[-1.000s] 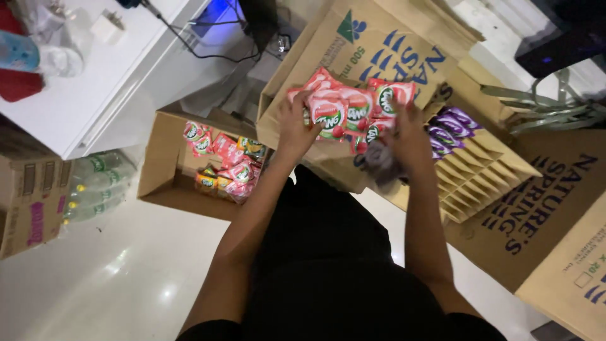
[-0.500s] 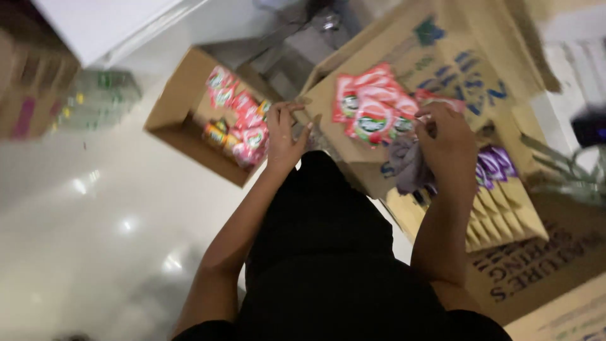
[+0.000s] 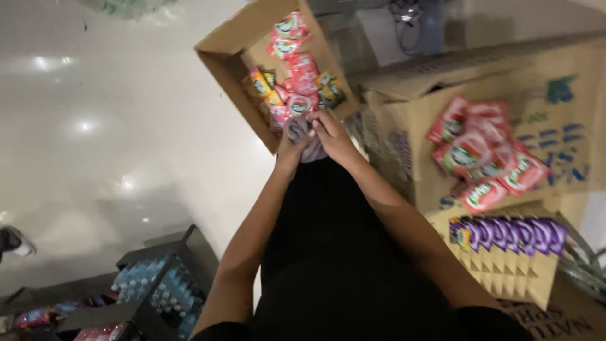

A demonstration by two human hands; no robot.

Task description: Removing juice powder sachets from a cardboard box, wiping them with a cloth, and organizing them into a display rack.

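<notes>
Held thing: small purplish-grey pouch [image 3: 307, 140], pinched between both hands just below the open carton; long axis roughly up-down in view, exact facing too blurred to tell.
Left hand [image 3: 291, 144]: curled closed on the pouch's left side.
Right hand [image 3: 332, 136]: fingers wrapped over its right side.
Open carton [image 3: 222, 58]: brown cardboard, tilted, filled with pink, red and orange sachets [image 3: 295, 82].
Right side: pile of red sachets [image 3: 483, 158] on a flat printed box [image 3: 562, 95].
Lower right: row of purple-topped packets [image 3: 508, 235], upright, side by side.
Lower left: shrink-wrapped water bottles [image 3: 158, 293].

Glossy white floor [image 3: 113, 158]: open cardboard box [image 3: 230, 60] of sachets, larger cardboard boxes [image 3: 404, 145], dark bottle crates [image 3: 158, 284].
</notes>
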